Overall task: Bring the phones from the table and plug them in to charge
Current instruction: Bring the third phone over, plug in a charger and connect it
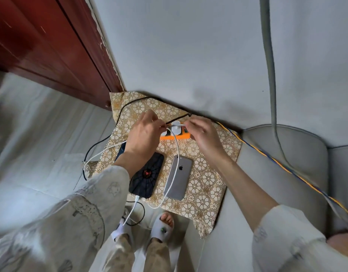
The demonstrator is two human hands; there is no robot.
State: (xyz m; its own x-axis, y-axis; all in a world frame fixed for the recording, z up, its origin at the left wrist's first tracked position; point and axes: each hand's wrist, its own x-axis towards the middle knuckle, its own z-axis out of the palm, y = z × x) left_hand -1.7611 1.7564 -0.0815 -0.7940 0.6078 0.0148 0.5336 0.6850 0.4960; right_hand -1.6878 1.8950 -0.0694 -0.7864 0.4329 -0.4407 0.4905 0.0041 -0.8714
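A: Phones? 
B: Grey phone (178, 176) and black phone (146, 176) lie side by side, frame centre, on the patterned cloth (206, 185).
A: Hands? 
B: Left hand (143, 137) pinches a black cable (177, 119); right hand (203, 134) pinches the white cable (176, 146) by the orange power strip (174, 137).

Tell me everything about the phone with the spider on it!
The spider phone lies flat, back up, on the flowery gold cloth, just left of a silver phone. Its black case has a web pattern with a red spider in the middle. A white cable goes in at its near end. The person's left forearm passes over its far left corner, hiding that part.
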